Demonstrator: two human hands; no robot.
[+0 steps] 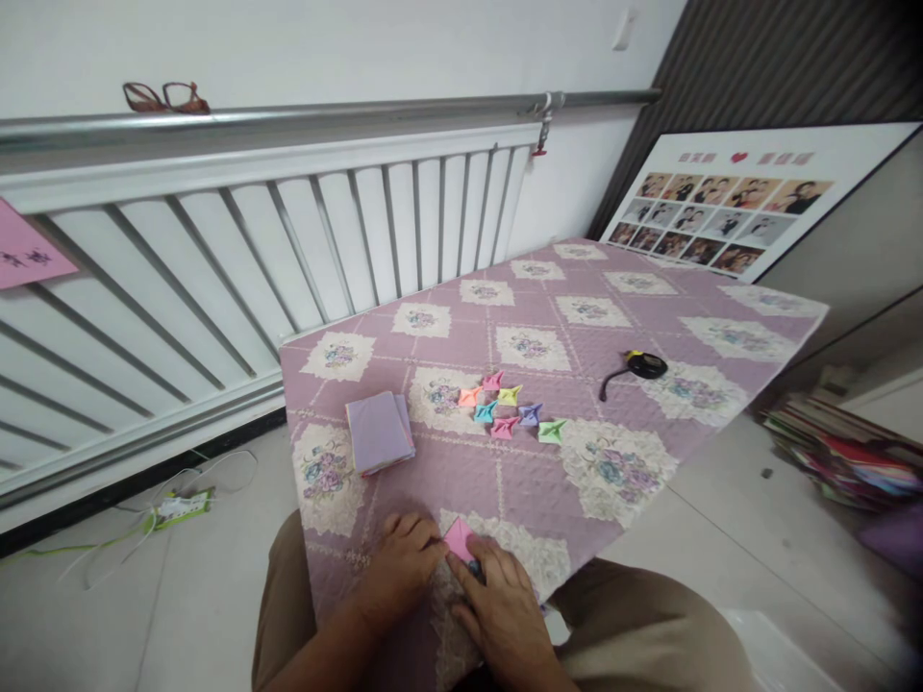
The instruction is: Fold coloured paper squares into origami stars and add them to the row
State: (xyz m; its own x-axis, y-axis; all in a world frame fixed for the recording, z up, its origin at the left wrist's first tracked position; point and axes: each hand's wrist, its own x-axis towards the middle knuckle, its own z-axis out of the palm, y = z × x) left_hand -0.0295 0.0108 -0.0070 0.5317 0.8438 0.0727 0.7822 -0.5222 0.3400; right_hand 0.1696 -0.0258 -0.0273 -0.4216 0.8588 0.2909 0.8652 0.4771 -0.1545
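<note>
A small folded sheet of pink origami paper (460, 534) lies on the tablecloth near the front edge, one corner pointing away from me. My left hand (405, 559) rests at its left corner, fingers curled and thumb and forefinger on the paper. From the right, my right hand (499, 604) holds the lower right side down with its fingertips, covering part of it. Farther back stand several small folded paper pieces (506, 426) in pink, orange, yellow, blue, purple and green. To their left is a stack of square paper (380, 432) with a lilac sheet on top.
A black-and-yellow tape measure (644, 364) with a strap lies on the flowered tablecloth (461, 336) at the right. Behind the table runs a white radiator (332, 231) under a pipe holding glasses (165, 98). A photo board (757, 197) leans at the back right.
</note>
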